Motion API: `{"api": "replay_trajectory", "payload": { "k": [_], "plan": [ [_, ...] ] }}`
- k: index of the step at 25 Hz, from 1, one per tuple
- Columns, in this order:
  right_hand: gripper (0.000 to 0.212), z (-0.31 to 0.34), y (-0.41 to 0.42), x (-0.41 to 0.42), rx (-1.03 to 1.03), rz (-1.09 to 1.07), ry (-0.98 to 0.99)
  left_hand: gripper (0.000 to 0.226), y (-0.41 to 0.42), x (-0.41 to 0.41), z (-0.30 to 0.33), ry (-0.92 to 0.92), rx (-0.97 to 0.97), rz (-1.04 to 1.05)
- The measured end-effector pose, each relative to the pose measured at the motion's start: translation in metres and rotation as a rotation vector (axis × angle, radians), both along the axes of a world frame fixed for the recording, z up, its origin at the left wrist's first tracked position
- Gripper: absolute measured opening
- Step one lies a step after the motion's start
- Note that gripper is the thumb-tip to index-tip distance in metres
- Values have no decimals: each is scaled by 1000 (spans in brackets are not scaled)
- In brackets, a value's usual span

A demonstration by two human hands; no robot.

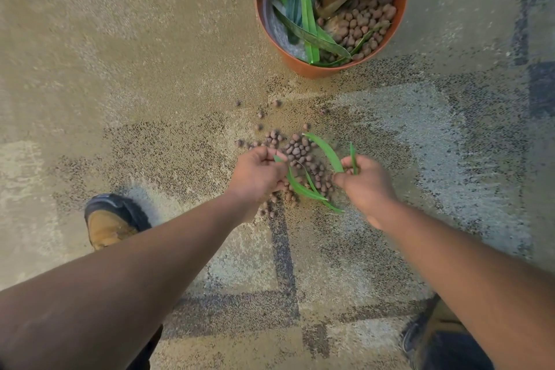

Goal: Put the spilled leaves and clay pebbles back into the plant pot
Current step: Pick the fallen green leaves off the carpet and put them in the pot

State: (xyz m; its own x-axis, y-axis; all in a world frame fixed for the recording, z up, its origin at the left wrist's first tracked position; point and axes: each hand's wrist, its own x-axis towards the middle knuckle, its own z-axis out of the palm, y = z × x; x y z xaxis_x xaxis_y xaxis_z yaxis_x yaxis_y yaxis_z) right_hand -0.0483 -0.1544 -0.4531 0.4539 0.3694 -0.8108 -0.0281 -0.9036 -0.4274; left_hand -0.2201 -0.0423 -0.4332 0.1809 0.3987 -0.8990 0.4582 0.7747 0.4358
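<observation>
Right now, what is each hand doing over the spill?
Left hand: closed on long green leaves above the brown clay pebbles.
Right hand: closed, pinching two narrow green leaf blades.

speckled tan-and-grey carpet

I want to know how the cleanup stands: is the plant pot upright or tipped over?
Upright. The plant pot stands on the carpet with its round opening facing up, and the pebbles and leaves rest inside.
</observation>
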Motion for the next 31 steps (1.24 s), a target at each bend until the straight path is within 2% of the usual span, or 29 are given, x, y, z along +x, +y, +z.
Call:
{"api": "replay_trajectory", "payload": {
  "k": [4, 8, 12, 15, 18, 22, 27, 31],
  "plan": [
    [8, 23, -3, 9, 98, -114, 43, 10, 10, 1, 13, -71, 15, 49],
    [7, 53, 10, 9, 273, -163, 94, 14, 28, 10, 37, -196, 39, 99],
    [11, 86, 37, 24, 515, -37, -168, 19, 61, 25, 69, -327, 171, 172],
    [16, 104, 68, 62, 605, 149, -435, 18, 91, 41, 84, -319, 367, 215],
    [26, 109, 95, 97, 574, 367, -719, 16, 114, 62, 87, -233, 527, 234],
    [30, 112, 111, 115, 485, 509, -889, 27, 129, 85, 80, -70, 642, 192],
    [23, 111, 115, 110, 402, 681, -941, 37, 133, 105, 76, 27, 560, -133],
    [15, 103, 126, 105, 314, 731, -890, 48, 146, 110, 75, 74, 755, -229]
  ]
}}
